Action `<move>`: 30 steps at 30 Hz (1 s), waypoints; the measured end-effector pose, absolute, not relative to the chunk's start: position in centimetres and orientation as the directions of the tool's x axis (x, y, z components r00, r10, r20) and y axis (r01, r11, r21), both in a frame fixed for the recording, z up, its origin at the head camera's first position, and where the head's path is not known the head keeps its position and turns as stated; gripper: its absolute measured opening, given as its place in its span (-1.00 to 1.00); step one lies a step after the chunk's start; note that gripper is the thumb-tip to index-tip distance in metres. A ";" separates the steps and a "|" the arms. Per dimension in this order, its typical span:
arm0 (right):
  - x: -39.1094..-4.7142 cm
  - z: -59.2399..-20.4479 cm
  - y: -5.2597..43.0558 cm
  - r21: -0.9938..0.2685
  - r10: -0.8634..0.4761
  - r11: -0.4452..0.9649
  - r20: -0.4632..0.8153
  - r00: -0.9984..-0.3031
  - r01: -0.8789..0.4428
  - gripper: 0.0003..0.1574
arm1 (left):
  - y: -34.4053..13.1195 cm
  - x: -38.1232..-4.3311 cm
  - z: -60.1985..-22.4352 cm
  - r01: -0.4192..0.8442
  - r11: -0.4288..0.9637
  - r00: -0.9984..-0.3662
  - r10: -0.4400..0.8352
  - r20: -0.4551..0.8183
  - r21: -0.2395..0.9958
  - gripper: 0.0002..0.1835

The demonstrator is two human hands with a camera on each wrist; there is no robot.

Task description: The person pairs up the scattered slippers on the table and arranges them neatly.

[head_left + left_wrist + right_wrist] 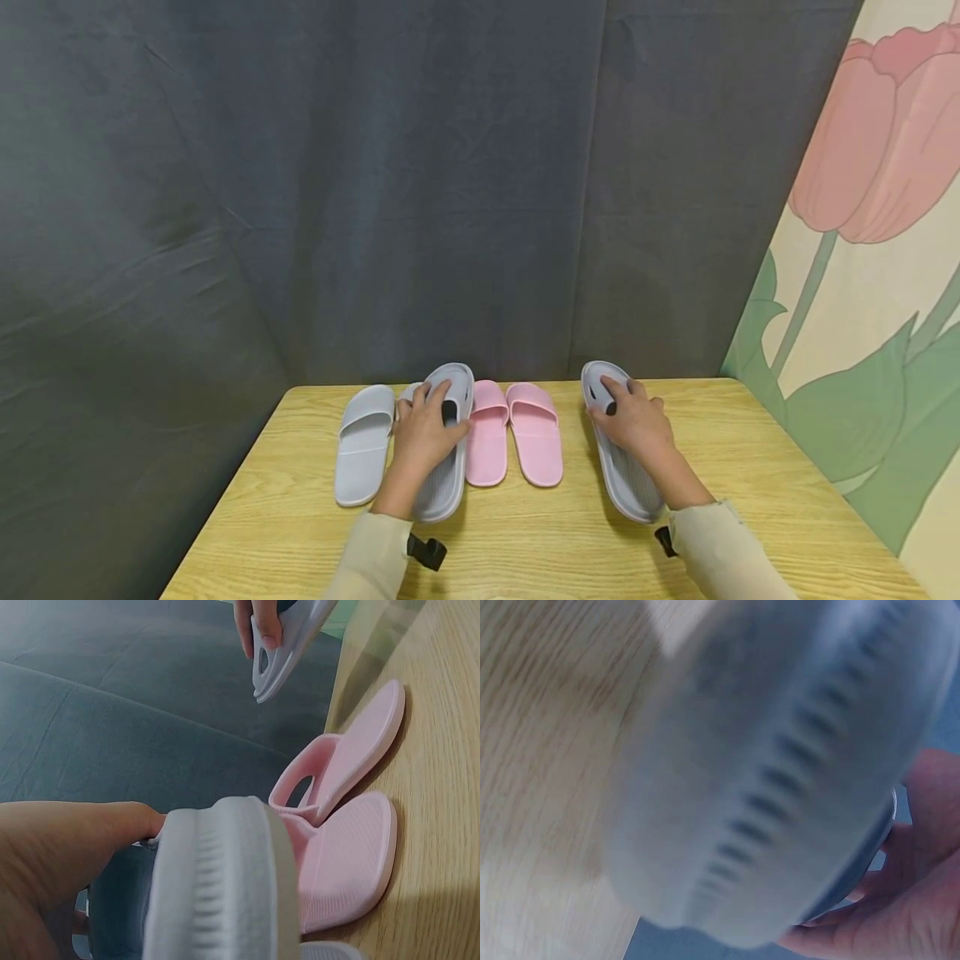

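My left hand (pixel 422 429) grips a grey slide slipper (pixel 442 492) by its strap, thumb on the right side. In the left wrist view that slipper's ribbed edge (pixel 217 877) is close to the camera, raised off the table. Farther right, my right hand (pixel 637 421) holds a matching grey slipper (pixel 626 483) by the strap, toe pointing away and tilted left. Its blurred heel (pixel 780 772) fills much of the right wrist view. Between the hands a pink slipper (pixel 489 442) and its mate (pixel 536 442) lie side by side on the table.
The wooden table (pixel 525 542) backs onto a dark grey curtain (pixel 450 192). At the left lies a pale grey slipper (pixel 363 454); its mate (pixel 407 392) is mostly hidden behind my left hand. A wall with a painted tulip (pixel 877 133) borders the right side.
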State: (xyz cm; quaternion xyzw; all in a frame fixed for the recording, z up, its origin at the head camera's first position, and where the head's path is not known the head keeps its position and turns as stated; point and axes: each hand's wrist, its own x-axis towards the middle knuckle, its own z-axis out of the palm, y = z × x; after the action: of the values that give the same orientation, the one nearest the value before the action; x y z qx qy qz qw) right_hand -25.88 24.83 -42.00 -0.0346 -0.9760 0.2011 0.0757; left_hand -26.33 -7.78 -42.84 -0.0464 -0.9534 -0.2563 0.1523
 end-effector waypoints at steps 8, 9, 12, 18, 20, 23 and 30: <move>-25.9 -42.1 24.8 -0.407 0.101 0.913 0.141 -0.985 0.036 -0.14 | -6.8 -26.3 -42.7 0.179 0.856 -0.950 0.022 0.313 0.484 -0.17; -25.9 -42.1 24.8 -0.408 0.099 0.912 0.143 -0.985 0.033 -0.14 | -6.7 -26.2 -42.7 0.178 0.857 -0.950 0.021 0.311 0.484 -0.16; -25.9 -42.0 24.8 -0.412 0.098 0.911 0.145 -0.985 0.030 -0.14 | -6.4 -26.2 -42.7 0.178 0.858 -0.951 0.024 0.309 0.482 -0.16; -25.8 -42.0 24.9 -0.412 0.100 0.911 0.144 -0.985 0.032 -0.14 | -6.0 -26.1 -42.6 0.178 0.856 -0.953 0.027 0.301 0.486 -0.17; -25.8 -42.0 24.9 -0.412 0.101 0.911 0.144 -0.984 0.033 -0.14 | -5.9 -26.1 -42.5 0.177 0.852 -0.954 0.026 0.298 0.492 -0.17; -25.8 -41.9 24.9 -0.416 0.103 0.909 0.141 -0.985 0.036 -0.14 | -5.7 -26.1 -42.6 0.187 0.847 -0.952 0.032 0.304 0.498 -0.17; -25.9 -41.9 24.8 -0.417 0.102 0.908 0.144 -0.984 0.033 -0.13 | -4.9 -26.2 -42.7 0.205 0.843 -0.948 0.044 0.316 0.497 -0.17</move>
State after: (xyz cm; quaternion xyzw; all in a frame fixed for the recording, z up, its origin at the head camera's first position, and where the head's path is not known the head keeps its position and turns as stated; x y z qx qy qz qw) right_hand -25.93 24.78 -41.93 -0.0346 -0.9734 0.2116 0.0813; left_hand -26.19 -4.94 -42.74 -0.0654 -0.9486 -0.2721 0.1477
